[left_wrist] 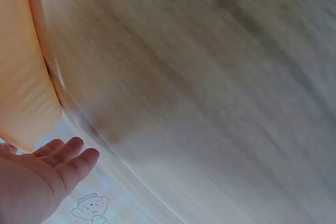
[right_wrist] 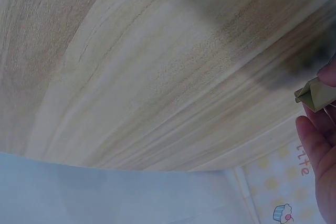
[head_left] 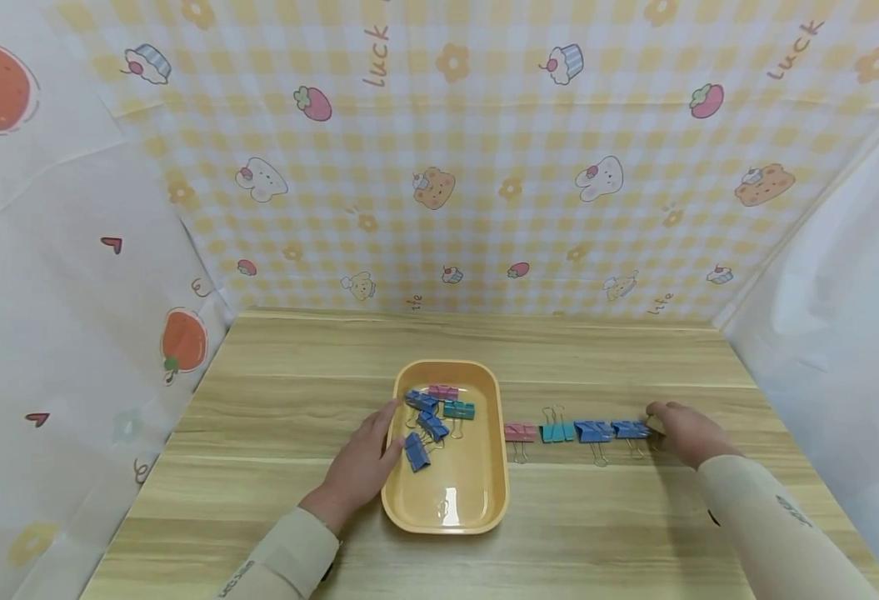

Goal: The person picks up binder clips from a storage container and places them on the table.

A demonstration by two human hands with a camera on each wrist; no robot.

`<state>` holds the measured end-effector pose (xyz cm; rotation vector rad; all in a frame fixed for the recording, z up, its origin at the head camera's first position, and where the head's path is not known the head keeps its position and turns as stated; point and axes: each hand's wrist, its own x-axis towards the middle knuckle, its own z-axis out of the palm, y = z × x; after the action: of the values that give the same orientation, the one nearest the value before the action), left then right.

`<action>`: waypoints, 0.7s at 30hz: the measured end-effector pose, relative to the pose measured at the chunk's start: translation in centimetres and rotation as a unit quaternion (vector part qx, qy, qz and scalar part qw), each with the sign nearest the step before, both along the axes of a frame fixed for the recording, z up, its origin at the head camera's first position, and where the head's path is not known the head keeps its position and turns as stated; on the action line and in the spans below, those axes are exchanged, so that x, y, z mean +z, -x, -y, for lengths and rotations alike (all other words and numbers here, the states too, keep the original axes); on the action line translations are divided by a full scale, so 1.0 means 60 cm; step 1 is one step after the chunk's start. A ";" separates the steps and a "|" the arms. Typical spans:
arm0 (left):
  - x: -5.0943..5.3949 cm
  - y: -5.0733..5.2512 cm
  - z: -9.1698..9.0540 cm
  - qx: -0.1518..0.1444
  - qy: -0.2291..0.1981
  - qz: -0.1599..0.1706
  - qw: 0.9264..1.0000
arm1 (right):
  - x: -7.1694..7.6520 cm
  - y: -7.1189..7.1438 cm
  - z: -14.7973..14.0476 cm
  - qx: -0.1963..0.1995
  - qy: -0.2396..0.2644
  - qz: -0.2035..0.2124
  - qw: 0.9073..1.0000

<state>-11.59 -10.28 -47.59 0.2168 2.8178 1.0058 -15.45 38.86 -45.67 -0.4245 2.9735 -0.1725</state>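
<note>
4 clips (head_left: 556, 432) sat R of tray (head_left: 417, 496); R hand (head_left: 686, 429) pinched gold clip (right_wrist: 321, 96), L hand (head_left: 357, 458) touched tray, fingers loose; imo squaring edges mattered.

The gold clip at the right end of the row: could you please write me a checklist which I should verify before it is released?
1. Right hand pinches the gold clip: ok.
2. Gold clip is beside the right end of the row: ok in the head view, next to a blue clip.
3. Gold clip rests on the table: cannot tell, the fingers partly hide it.
4. Row clips all turned the same way: not ok, the teal clip is turned opposite to the other three.
5. Left hand lies against the tray: ok.
</note>
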 end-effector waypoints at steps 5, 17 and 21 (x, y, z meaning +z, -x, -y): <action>-0.002 -0.001 0.001 0.001 0.005 -0.004 1.000 | -0.005 -0.002 0.000 -0.001 -0.004 0.000 1.000; -0.006 0.000 0.000 -0.001 0.009 -0.009 1.000 | -0.018 -0.006 -0.006 0.009 -0.011 -0.022 1.000; -0.008 0.000 0.000 0.001 0.009 -0.008 1.000 | -0.021 -0.005 -0.006 0.011 -0.017 -0.029 0.999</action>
<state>-11.61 -10.31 -48.05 0.2206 2.8405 0.9839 -15.14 39.21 -46.94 -0.4647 3.0224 -0.1092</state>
